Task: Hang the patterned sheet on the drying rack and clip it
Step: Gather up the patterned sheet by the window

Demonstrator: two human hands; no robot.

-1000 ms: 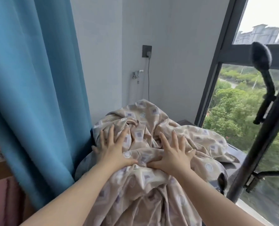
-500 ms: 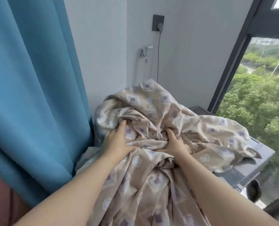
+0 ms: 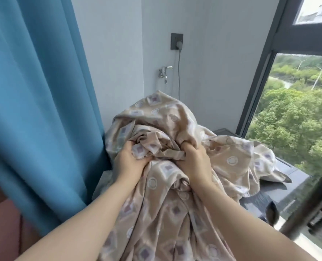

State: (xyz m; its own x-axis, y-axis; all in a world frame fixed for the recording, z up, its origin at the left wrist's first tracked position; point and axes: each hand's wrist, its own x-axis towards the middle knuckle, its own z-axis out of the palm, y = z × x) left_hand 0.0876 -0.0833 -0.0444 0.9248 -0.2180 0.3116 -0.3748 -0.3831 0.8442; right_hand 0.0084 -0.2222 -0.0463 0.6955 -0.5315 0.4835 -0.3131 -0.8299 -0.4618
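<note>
Both hands now clenched: left hand (image 3: 131, 159) and right hand (image 3: 195, 161), flat a second ago, bunch the patterned sheet (image 3: 175, 194), heaped against the worktop's (image 3: 280, 187) far-left corner. Gathering begun; hanging, clipping pending.

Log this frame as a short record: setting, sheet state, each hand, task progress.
setting: corner by a window, blue curtain on the left, tap on the wall
sheet: patterned sheet bunched in a heap, partly on a dark ledge
left hand: fingers closed in the fabric
right hand: fingers closed in the fabric
progress: sheet not hung, no clips seen
</note>
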